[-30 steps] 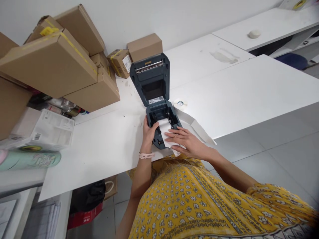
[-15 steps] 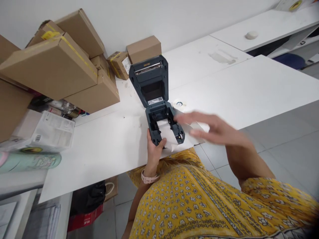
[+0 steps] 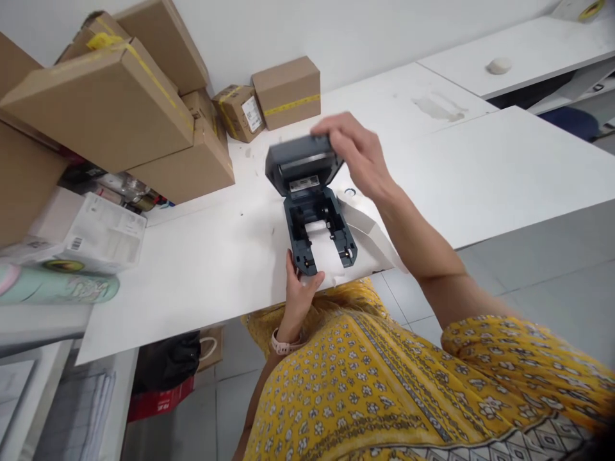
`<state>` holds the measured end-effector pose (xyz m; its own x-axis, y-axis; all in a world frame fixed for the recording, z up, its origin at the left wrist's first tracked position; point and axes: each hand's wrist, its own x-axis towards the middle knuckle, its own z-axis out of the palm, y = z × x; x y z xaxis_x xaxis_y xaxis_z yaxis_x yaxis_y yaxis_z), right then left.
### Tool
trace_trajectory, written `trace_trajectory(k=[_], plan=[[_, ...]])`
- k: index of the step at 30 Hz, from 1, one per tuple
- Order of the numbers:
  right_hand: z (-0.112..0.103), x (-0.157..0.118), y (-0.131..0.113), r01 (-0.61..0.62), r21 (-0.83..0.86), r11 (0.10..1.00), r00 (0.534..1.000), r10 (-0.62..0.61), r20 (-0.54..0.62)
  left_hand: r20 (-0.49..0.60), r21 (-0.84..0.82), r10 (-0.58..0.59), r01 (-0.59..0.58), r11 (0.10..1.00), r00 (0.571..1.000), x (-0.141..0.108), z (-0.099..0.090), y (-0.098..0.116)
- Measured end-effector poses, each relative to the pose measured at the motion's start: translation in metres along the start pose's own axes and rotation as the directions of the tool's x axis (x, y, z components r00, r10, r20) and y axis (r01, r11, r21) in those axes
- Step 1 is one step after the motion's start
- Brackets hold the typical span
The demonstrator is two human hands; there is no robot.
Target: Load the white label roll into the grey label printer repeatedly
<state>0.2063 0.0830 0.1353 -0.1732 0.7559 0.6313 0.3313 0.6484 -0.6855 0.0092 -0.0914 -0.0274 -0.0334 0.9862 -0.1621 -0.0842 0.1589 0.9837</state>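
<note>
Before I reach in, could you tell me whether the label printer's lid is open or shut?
Open, though partly lowered: the lid stands tilted above the base, white paper showing inside. The right hand grips its top edge.

Bright, even indoor light with soft shadows; wide-angle bending at the edges, slight motion blur on the right hand (image 3: 358, 153).

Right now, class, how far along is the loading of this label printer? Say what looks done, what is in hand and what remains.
Done: white paper lies in the open printer, its end past the front edge. In hand: the right hand grips the lid, tilted partway down; the left hand steadies the front. Left: the lid is not yet shut, and a paper strip trails off the table.
</note>
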Motion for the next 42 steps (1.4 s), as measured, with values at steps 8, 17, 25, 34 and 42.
trace_trajectory(k=[8, 17, 25, 34, 42], plan=[[0.018, -0.167, -0.025, -0.102, -0.033, 0.994, 0.991, 0.105, 0.085, 0.065, -0.074, 0.041, -0.036, 0.997, 0.997, -0.003, -0.012, 0.016], [0.035, -0.187, 0.013, -0.585, 0.200, 0.786, 0.811, 0.571, 0.128, 0.051, 0.003, 0.037, -0.038, 0.999, 0.998, 0.023, -0.003, 0.050], [0.038, -0.194, 0.021, -0.626, 0.166, 0.762, 0.776, 0.586, 0.234, -0.008, 0.033, 0.070, -0.069, 0.997, 0.998, 0.030, -0.004, 0.047], [0.044, -0.197, 0.026, -0.577, 0.168, 0.800, 0.816, 0.553, 0.167, -0.340, 0.270, 0.117, -0.023, 0.963, 0.933, -0.021, -0.014, 0.029], [0.046, -0.199, 0.028, -0.543, 0.114, 0.832, 0.835, 0.520, 0.177, 0.552, 0.094, -0.406, 0.429, 0.898, 0.729, -0.012, 0.026, 0.034]])
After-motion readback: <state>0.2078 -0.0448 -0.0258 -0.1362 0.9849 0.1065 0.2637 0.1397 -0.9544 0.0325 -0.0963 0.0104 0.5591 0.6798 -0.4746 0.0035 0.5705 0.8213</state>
